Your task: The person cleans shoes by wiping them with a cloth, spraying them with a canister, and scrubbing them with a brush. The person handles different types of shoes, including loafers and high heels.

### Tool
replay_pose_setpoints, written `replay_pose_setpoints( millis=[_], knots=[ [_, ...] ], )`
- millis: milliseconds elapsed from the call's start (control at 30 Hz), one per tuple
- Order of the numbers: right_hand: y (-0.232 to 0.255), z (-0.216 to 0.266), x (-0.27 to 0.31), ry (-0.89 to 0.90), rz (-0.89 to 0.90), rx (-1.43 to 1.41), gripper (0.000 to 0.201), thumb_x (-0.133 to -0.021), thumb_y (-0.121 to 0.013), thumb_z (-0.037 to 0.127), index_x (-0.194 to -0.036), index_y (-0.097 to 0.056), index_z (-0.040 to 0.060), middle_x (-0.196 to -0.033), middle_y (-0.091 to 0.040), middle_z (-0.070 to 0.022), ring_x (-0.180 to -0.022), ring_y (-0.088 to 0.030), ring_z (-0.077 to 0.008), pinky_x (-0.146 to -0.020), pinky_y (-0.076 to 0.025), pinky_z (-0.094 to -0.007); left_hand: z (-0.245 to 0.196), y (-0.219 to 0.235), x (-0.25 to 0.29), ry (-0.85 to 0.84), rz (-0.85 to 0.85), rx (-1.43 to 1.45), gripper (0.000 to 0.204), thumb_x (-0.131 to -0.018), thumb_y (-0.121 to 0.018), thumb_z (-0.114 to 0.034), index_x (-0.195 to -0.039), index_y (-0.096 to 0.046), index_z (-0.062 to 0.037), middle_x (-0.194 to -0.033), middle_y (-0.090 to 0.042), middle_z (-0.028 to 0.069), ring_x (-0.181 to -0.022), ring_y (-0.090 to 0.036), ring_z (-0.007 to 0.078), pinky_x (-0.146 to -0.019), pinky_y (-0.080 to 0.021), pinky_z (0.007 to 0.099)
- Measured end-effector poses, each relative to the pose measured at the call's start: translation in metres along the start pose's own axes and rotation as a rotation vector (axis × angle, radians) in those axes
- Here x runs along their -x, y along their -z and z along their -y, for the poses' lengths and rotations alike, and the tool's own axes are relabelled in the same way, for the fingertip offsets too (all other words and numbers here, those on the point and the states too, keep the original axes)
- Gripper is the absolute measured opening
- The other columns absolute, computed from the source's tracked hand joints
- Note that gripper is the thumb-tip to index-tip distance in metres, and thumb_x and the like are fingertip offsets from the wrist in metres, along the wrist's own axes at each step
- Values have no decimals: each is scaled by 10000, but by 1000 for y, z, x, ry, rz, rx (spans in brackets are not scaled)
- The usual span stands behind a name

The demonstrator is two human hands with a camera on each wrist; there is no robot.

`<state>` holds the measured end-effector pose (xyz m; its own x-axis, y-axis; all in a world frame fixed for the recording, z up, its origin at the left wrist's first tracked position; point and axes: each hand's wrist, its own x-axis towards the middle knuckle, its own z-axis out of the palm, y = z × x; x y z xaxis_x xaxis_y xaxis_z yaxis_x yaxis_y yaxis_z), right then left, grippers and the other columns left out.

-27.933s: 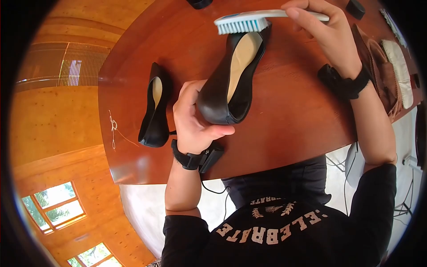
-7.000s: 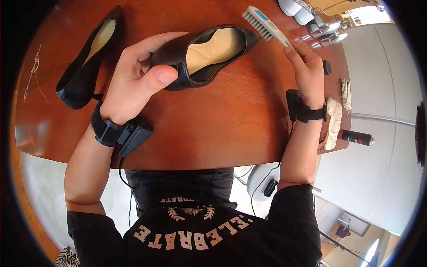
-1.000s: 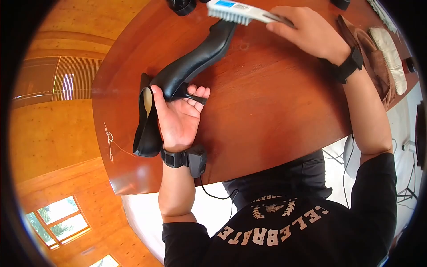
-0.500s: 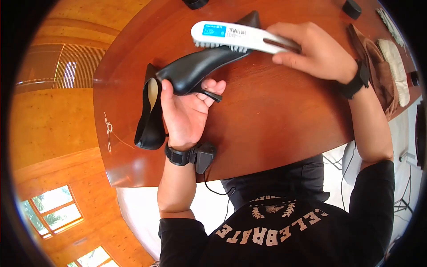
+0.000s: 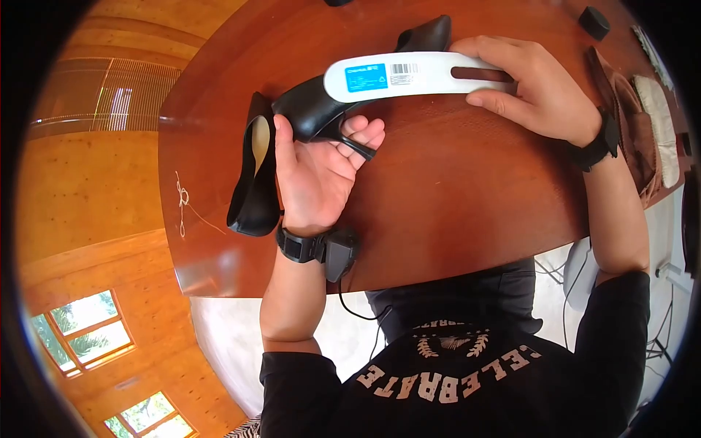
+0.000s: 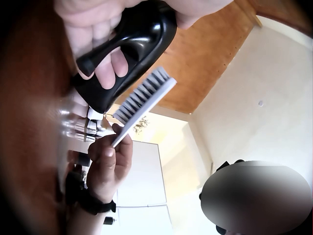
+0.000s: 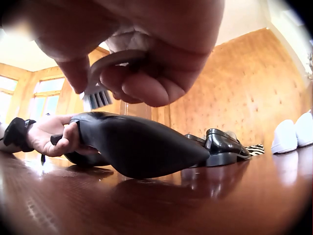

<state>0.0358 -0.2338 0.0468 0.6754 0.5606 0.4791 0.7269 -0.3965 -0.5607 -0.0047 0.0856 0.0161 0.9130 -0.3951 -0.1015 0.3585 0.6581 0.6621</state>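
Note:
A black high-heeled pump [image 5: 303, 109] lies turned on its side in my left hand [image 5: 314, 179]. Its heel end rests against the palm, the thumb is at the back, and the fingers are curled behind the slim heel [image 6: 95, 58]. In my right hand [image 5: 544, 91] is a white scrub brush [image 5: 401, 73], gripped by its slotted handle. The brush lies across the pump's middle in the head view and hides part of it. Its grey bristles [image 6: 142, 98] face the pump's side. The second black pump [image 5: 252, 171] stands beside my left hand.
A knotted string [image 5: 182, 201] lies near the table's left edge. Brown cloth [image 5: 613, 109] and a pale pad [image 5: 655, 124] are at the right, near a black round lid-like thing [image 5: 594, 23]. Black loafers [image 7: 225, 144] and white shoes [image 7: 286, 137] stand farther off.
Over the last second the brush has moved from the toe toward the heel along the pump. Seven seconds ago the pump faced opening up; now it is turned on its side.

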Motion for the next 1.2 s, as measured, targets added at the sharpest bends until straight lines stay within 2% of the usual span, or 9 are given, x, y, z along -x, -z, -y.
replay_pose_setpoints(
  millis=[167, 200, 400, 500, 700, 833, 933, 1133, 1200],
  knots=[
    [5, -13, 3, -77, -33, -9, 412, -873, -719, 68, -1263, -612, -12, -1107, -696, -197, -977, -699, -332, -872, -548, -377, 0, 1, -1, 9, -21, 9, 831, -1009, -369, -685, -1373, -480, 53, -1179, -656, 205, -1208, -609, 390, -1159, -387, 549],
    [5, -18, 4, -91, -36, -47, 448, -864, -722, 39, -1293, -605, -13, -1187, -683, -196, -1038, -694, -320, -903, -548, -369, 0, 1, -1, 10, -17, 7, 835, -1007, -368, -688, -1372, -481, 54, -1182, -655, 207, -1208, -608, 389, -1159, -387, 548],
    [0, -12, 1, -47, 68, 4, 460, -864, -719, 41, -1306, -602, -8, -1203, -677, -182, -1058, -691, -300, -911, -551, -363, -1, 0, -1, 17, -5, -28, 861, -997, -358, -713, -1369, -487, 53, -1175, -654, 215, -1196, -613, 389, -1151, -394, 546],
    [1, -14, 1, -49, 37, -3, 470, -856, -714, 25, -1311, -601, -5, -1206, -675, -172, -1056, -692, -286, -904, -548, -364, -1, 0, -1, 18, -1, -5, 859, -999, -351, -710, -1364, -492, 54, -1175, -652, 214, -1187, -615, 389, -1149, -398, 547],
    [9, -24, 3, -161, -78, 27, 440, -854, -676, 75, -1278, -618, -30, -1162, -711, -168, -1017, -706, -277, -897, -539, -359, -2, 0, -1, 23, -25, 48, 815, -1019, -347, -674, -1357, -499, 52, -1166, -656, 208, -1182, -617, 386, -1157, -396, 547],
    [11, -21, 3, -265, -80, 103, 420, -867, -658, 105, -1257, -617, -45, -1072, -720, -205, -959, -705, -320, -877, -535, -365, -2, 2, -2, 33, -29, 109, 772, -1032, -352, -645, -1347, -509, 43, -1157, -665, 207, -1177, -621, 381, -1159, -397, 545],
    [11, -17, 2, -287, -64, 76, 389, -877, -665, 122, -1228, -627, -43, -1029, -714, -218, -934, -701, -343, -866, -532, -374, -3, 2, -2, 37, -30, 153, 746, -1038, -355, -631, -1333, -519, 35, -1152, -670, 204, -1173, -624, 373, -1159, -399, 542],
    [8, -22, 1, -198, -61, 59, 347, -915, -689, 215, -1167, -657, -22, -966, -708, -206, -895, -696, -354, -825, -527, -385, -2, 8, -3, 41, -42, 204, 756, -1035, -349, -645, -1322, -530, 30, -1150, -672, 192, -1177, -621, 368, -1165, -394, 533],
    [16, -14, -4, -396, -22, 163, 359, -931, -685, 257, -1159, -664, -20, -929, -702, -204, -870, -687, -362, -793, -518, -395, -1, 3, -3, 23, -78, 176, 719, -1038, -366, -626, -1284, -544, 26, -1123, -677, 188, -1148, -641, 350, -1166, -402, 522]
  ],
)
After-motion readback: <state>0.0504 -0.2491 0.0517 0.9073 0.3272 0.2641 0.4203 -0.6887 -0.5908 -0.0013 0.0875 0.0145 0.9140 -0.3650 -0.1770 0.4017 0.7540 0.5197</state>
